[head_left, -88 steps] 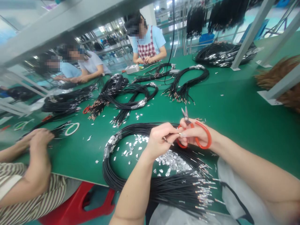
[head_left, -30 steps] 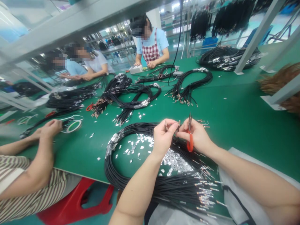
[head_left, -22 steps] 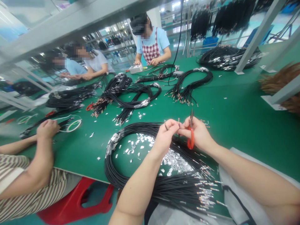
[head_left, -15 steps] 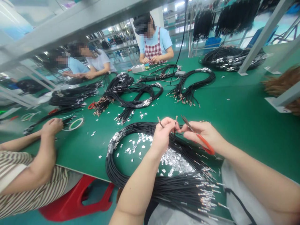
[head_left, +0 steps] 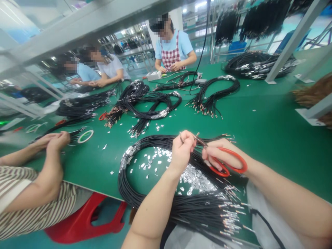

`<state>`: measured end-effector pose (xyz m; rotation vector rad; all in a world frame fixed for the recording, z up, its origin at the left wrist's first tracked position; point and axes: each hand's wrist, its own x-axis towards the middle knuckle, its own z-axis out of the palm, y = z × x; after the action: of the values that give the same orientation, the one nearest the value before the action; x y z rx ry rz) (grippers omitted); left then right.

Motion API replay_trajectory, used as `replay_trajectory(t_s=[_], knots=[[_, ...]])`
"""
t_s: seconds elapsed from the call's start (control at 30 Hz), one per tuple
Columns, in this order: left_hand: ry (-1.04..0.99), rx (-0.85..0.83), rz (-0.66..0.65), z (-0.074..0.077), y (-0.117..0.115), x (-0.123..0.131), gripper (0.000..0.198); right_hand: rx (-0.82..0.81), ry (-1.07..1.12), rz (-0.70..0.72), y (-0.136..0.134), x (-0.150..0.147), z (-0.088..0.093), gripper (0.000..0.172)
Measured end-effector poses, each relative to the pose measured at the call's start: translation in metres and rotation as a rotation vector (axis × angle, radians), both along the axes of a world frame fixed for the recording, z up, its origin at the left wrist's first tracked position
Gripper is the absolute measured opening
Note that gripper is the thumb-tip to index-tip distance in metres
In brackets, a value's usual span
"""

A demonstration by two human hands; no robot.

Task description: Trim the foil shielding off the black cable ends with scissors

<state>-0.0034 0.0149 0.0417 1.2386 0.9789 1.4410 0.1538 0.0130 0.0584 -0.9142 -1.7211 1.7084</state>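
Note:
My left hand [head_left: 182,148] pinches a black cable near its stripped tip; most of that cable is hidden behind the fingers. Red-handled scissors [head_left: 233,157] are in my right hand [head_left: 216,152], with fingers through and around the loops. Their blades reach left to the cable tip above my left fingers; whether they touch it I cannot make out. Below both hands lies a large coil of black cables [head_left: 120,185], banded with silvery foil, its bare ends fanned out at the right. Silver foil scraps [head_left: 193,178] are heaped inside the coil.
More black cable bundles [head_left: 145,100] lie across the green table [head_left: 269,131]. At left, a co-worker's hands [head_left: 57,140] are beside a tape roll [head_left: 85,136]. A person in a checked apron [head_left: 169,57] works opposite. Metal posts [head_left: 293,43] stand at the right.
My right hand has turned the scissors so both red loops show, and the blades have moved left to the cable tip. My left hand keeps its pinch.

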Motion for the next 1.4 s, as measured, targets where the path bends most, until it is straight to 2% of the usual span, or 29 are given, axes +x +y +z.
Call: replay_trajectory(t_s=[0.13, 0.23, 0.37, 0.4, 0.47, 0.53, 0.63, 0.77, 0.83, 0.9, 1.07, 1.17, 1.27, 1.33, 1.4], knots=[[-0.010, 0.025, 0.016, -0.001, 0.000, 0.001, 0.022, -0.072, 0.097, 0.008, -0.004, -0.003, -0.002, 0.038], [-0.028, 0.029, 0.013, -0.002, 0.001, 0.001, 0.022, -0.073, 0.122, -0.022, -0.005, -0.003, -0.003, 0.034], [-0.010, 0.034, 0.045, 0.000, 0.000, 0.002, 0.014, 0.036, 0.144, -0.251, -0.002, -0.004, -0.004, 0.019], [-0.014, 0.036, 0.048, 0.001, 0.000, 0.003, 0.006, 0.078, 0.177, -0.322, 0.000, -0.006, -0.006, 0.020], [-0.023, 0.040, 0.049, 0.003, -0.002, 0.004, 0.015, 0.135, 0.265, -0.408, 0.003, -0.011, -0.012, 0.029], [-0.017, 0.038, 0.046, 0.003, -0.004, 0.004, 0.022, 0.122, 0.333, -0.411, 0.004, -0.018, -0.020, 0.034], [0.016, 0.055, 0.042, 0.001, -0.006, 0.005, 0.013, 0.064, 0.347, -0.390, 0.004, -0.025, -0.028, 0.035], [-0.056, 0.026, -0.085, 0.004, -0.007, 0.003, 0.013, 0.105, 0.284, -0.343, 0.004, -0.023, -0.025, 0.033], [-0.112, -0.026, -0.162, 0.007, -0.006, 0.001, 0.018, 0.203, 0.205, -0.331, 0.005, -0.019, -0.024, 0.031], [-0.120, -0.059, -0.179, 0.010, -0.006, 0.000, 0.021, 0.362, 0.085, -0.376, 0.006, -0.015, -0.025, 0.025], [-0.062, -0.085, 0.007, 0.005, -0.004, 0.005, 0.017, 0.827, -0.224, -0.513, 0.015, -0.009, -0.040, 0.008], [-0.075, -0.186, 0.014, 0.001, -0.002, 0.008, 0.018, 1.078, -0.276, -0.520, 0.023, -0.003, -0.046, 0.007], [-0.043, -0.322, -0.131, 0.001, 0.000, 0.008, 0.025, 1.157, -0.288, -0.539, 0.027, 0.002, -0.047, 0.008], [-0.022, -0.333, -0.231, 0.001, 0.000, 0.006, 0.032, 1.166, -0.280, -0.564, 0.028, 0.004, -0.045, 0.009], [-0.021, -0.305, -0.274, 0.001, -0.001, 0.006, 0.032, 1.149, -0.279, -0.586, 0.027, 0.004, -0.044, 0.009]])
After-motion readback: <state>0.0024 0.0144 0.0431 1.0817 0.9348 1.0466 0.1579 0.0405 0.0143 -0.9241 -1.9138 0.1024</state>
